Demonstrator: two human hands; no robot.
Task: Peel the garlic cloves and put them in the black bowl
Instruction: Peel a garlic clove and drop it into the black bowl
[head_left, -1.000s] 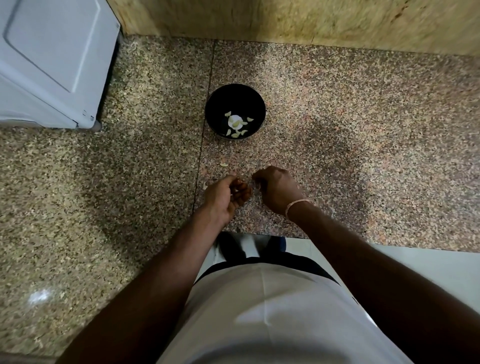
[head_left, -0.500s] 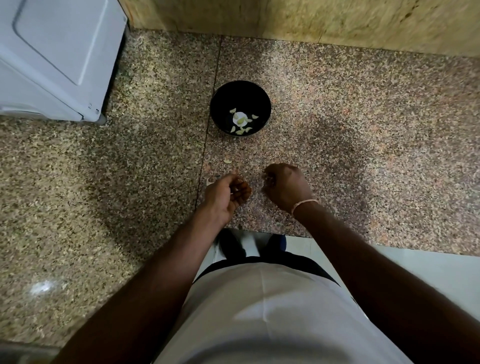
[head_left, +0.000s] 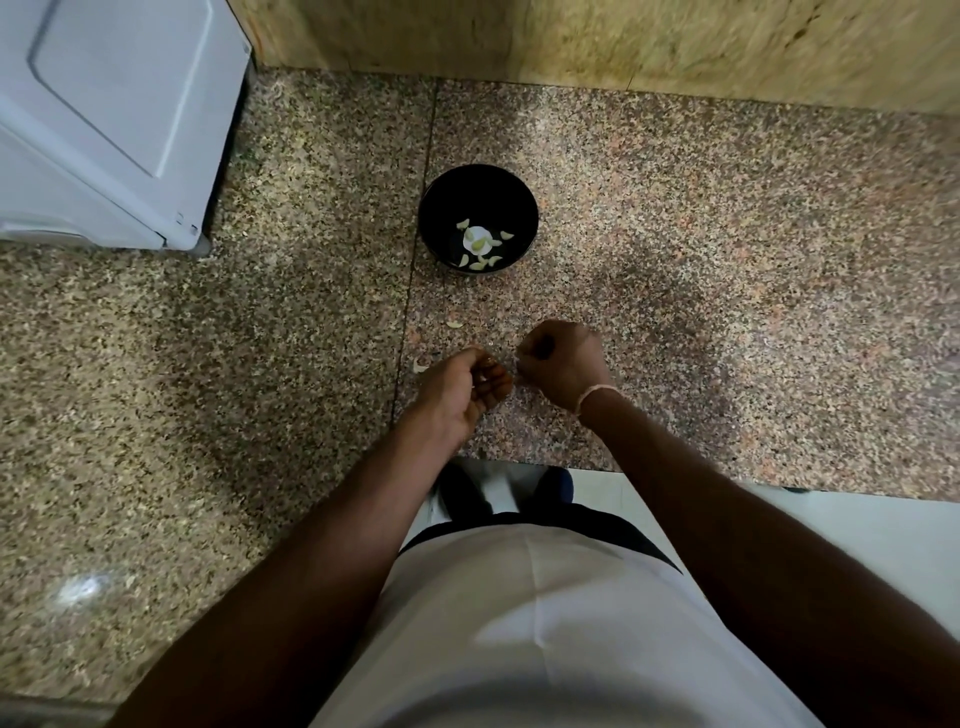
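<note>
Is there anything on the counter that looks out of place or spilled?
Yes. Two small pale bits lie loose on the counter, between the black bowl and the hands. Whether skin or clove, I cannot tell.

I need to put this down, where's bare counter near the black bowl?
Right of the round black bowl, speckled granite counter lies bare up to the yellowish wall. Crowded: garlic skins between bowl and both hands.

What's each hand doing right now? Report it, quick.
Left hand: fingers curled; what they hold cannot be told.
Right hand: fingers curled, contents hidden too.
</note>
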